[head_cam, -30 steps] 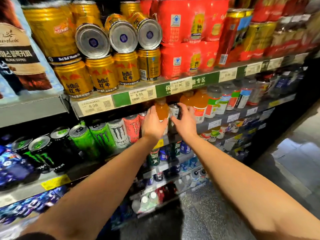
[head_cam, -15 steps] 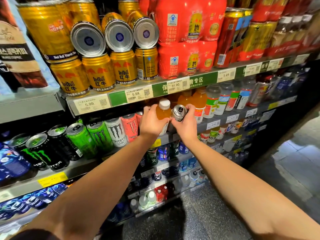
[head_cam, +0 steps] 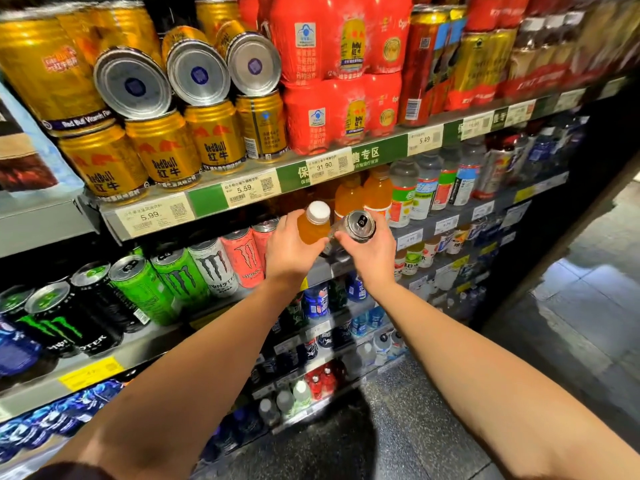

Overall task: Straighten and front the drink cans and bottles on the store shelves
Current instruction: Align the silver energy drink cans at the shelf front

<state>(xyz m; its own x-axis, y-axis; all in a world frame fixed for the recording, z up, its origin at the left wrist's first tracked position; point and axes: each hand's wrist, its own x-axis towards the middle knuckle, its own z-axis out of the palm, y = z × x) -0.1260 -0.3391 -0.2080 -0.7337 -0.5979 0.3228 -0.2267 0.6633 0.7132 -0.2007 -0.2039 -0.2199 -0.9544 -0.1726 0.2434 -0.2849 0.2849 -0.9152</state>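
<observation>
My left hand [head_cam: 289, 252] grips an orange drink bottle with a white cap [head_cam: 313, 225], tilted toward me at the front edge of the second shelf. Beside it my right hand [head_cam: 372, 252] holds a silver can [head_cam: 358, 225], tipped so that its lid faces me. Bottle and can almost touch. More orange bottles [head_cam: 362, 195] stand behind them. To the left stands a row of Monster cans [head_cam: 214, 268] in pink, white, green and black. Gold Red Bull cans [head_cam: 166, 157] fill the shelf above, three of them lying on their sides [head_cam: 197, 74].
Red multipacks [head_cam: 332, 77] sit on the top shelf next to the gold cans. Clear and white bottles [head_cam: 429, 188] line the second shelf to the right. Lower shelves hold blue cans [head_cam: 317, 303] and small bottles. Price tags [head_cam: 251, 190] run along the shelf edges. Speckled floor lies at lower right.
Both hands have drawn the orange bottle and the silver can out from the shelf's depth toward me. The can has tipped so its lid now faces the camera.
</observation>
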